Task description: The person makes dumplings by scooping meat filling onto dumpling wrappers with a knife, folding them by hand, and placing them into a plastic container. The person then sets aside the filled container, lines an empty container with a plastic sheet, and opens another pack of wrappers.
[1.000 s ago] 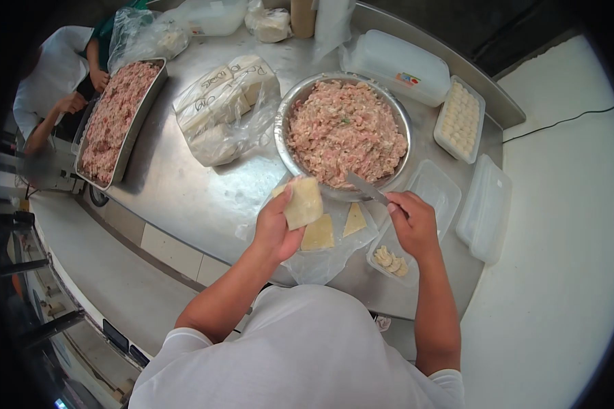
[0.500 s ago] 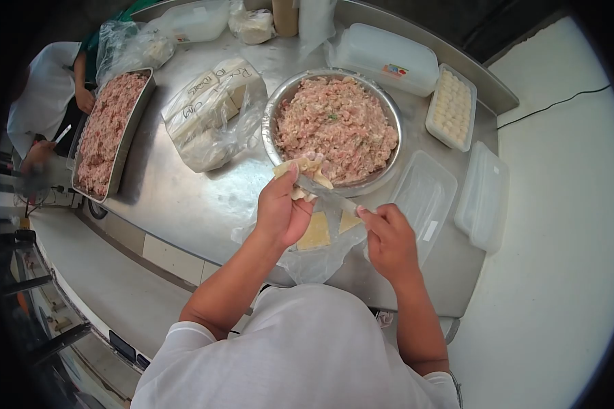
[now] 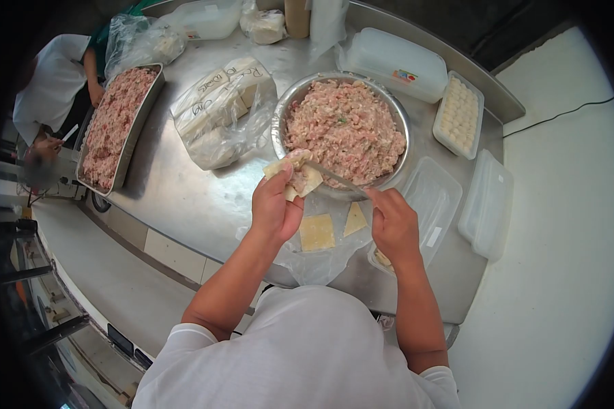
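Note:
My left hand [image 3: 278,208] holds a pale yellow dumpling wrapper [image 3: 310,178] with a smear of ground meat on it, at the near-left rim of the bowl. My right hand [image 3: 393,221] is closed around the handle of a flat metal spreading knife [image 3: 339,176], whose tip reaches the meat on the wrapper. Behind both hands stands a round steel bowl [image 3: 275,129] heaped with raw ground meat mixture [image 3: 344,126]. Below them, a square wrapper sheet [image 3: 317,232] and a smaller cut piece [image 3: 355,219] lie on a clear plastic bag [image 3: 318,268].
A deep tray [image 3: 140,112] of ground meat is at the left, near a co-worker's hand [image 3: 46,146]. Bagged wrapper packs [image 3: 218,112] sit left of the bowl. To the right are a box of dumplings [image 3: 459,116], an open plastic container [image 3: 435,191] and a lid [image 3: 486,204].
The wrapper in my left hand now lies more open, with its meat showing. My right hand has brought the knife up, uncovering the sheets below. The whole view has shifted slightly.

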